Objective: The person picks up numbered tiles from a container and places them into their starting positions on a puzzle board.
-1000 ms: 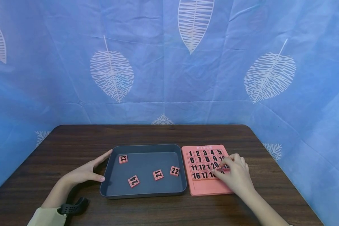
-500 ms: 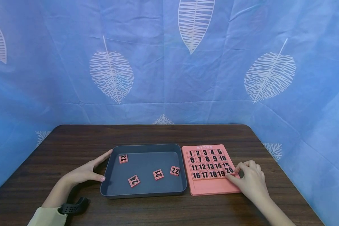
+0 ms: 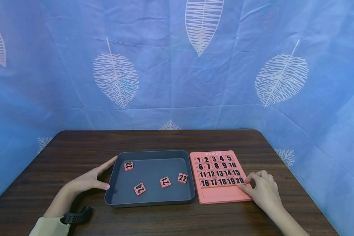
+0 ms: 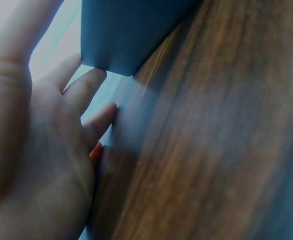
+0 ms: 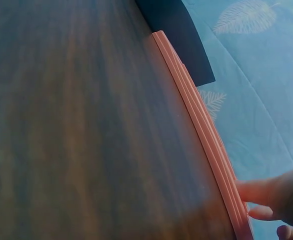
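A pink number puzzle board [image 3: 221, 195] lies on the table at the right, its tiles in order from 1 to 20. At the right end of the lowest filled row, the number 20 tile [image 3: 239, 180] lies level with its neighbours. My right hand [image 3: 265, 190] pinches that tile at its right and lower edges with thumb and index finger. At the left, my left hand [image 3: 87, 179] is spread with straight fingers touching the outer wall of a dark grey tray [image 3: 150, 202]. In the tray lie loose tiles 23 [image 3: 128, 166], 24 [image 3: 140, 189], 21 [image 3: 165, 182] and 22 [image 3: 182, 178].
The tray stands right beside the board's left edge on a dark wooden table [image 3: 153, 219]. A blue curtain [image 3: 171, 82] with white leaf prints hangs behind. A black strap [image 3: 76, 217] sits on the left wrist.
My right hand has carried the number 20 tile right and down from over the board's middle, and the tile has gone from tilted to flat beside 19. My left hand stays put.
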Available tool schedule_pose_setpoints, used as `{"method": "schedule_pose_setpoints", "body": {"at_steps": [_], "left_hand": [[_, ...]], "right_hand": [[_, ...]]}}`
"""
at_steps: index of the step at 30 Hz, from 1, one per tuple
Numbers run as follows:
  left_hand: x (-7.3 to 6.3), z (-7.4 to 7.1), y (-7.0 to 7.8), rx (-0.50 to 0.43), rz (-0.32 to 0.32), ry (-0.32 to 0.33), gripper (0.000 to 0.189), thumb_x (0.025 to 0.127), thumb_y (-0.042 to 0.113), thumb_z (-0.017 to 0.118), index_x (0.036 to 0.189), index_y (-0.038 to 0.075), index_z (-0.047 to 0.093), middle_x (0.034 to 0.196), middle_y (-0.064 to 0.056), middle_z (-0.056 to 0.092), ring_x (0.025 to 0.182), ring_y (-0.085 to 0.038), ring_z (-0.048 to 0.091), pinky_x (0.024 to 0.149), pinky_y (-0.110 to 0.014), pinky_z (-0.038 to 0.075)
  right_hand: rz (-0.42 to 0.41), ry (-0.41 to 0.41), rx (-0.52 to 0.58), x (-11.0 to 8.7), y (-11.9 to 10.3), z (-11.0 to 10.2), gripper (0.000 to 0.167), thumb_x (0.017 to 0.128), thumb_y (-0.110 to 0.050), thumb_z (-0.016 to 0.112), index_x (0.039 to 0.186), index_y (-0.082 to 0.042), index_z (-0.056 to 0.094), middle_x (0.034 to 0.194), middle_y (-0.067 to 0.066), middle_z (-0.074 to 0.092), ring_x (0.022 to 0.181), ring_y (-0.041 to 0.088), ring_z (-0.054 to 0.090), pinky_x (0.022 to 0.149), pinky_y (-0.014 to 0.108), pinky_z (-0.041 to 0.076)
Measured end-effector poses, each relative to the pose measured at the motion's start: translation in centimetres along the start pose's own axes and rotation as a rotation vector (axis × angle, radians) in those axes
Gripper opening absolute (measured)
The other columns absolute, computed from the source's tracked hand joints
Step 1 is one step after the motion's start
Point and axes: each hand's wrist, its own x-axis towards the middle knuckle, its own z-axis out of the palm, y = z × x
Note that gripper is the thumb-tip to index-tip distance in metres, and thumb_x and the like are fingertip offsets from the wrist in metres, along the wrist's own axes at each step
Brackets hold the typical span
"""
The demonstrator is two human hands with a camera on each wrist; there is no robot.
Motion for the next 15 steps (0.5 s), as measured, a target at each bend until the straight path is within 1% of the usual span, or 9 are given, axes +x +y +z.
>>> {"method": "schedule_pose_setpoints", "body": {"at_steps": [4,8,12,15], "left_hand": [[0.0,0.0,-0.1,0.0,0.002,0.0,0.095,0.086,0.016,0.07,0.156,0.018,0.006,0.158,-0.02,0.001,0.139,-0.049,-0.003,0.094,-0.078,0.009],[0.0,0.0,-0.2,0.003,0.003,0.0,0.095,0.086,0.016,0.069,0.156,0.02,0.006,0.158,-0.02,0.0,0.139,-0.049,-0.003,0.094,-0.078,0.008],[-0.1,0.0,-0.2,0.005,-0.001,0.002,0.095,0.086,0.016,0.069,0.156,0.019,0.006,0.158,-0.02,0.0,0.139,-0.049,-0.003,0.093,-0.078,0.008],[-0.1,0.1,-0.1,0.007,-0.003,0.003,0.095,0.086,0.016,0.069,0.156,0.019,0.006,0.158,-0.02,0.0,0.139,-0.05,-0.003,0.093,-0.078,0.008]], "right_hand": [[-0.021,0.016,-0.01,0.0,0.1,0.1,0.024,0.074,-0.03,0.082,0.08,-0.014,0.065,0.095,0.016,0.051,0.079,0.031,0.042,0.066,0.047,0.034],[-0.039,0.034,-0.018,0.0,-0.1,0.0,0.025,0.073,-0.027,0.083,0.085,-0.011,0.069,0.095,0.017,0.051,0.082,0.033,0.043,0.068,0.05,0.035],[-0.074,0.072,0.007,0.2,-1.3,-0.4,0.026,0.071,-0.025,0.085,0.088,-0.01,0.072,0.094,0.013,0.05,0.082,0.033,0.043,0.07,0.051,0.035],[-0.131,0.106,0.063,0.5,-2.7,-0.4,0.026,0.07,-0.021,0.086,0.09,-0.011,0.073,0.093,0.009,0.05,0.083,0.03,0.044,0.071,0.049,0.034]]}}
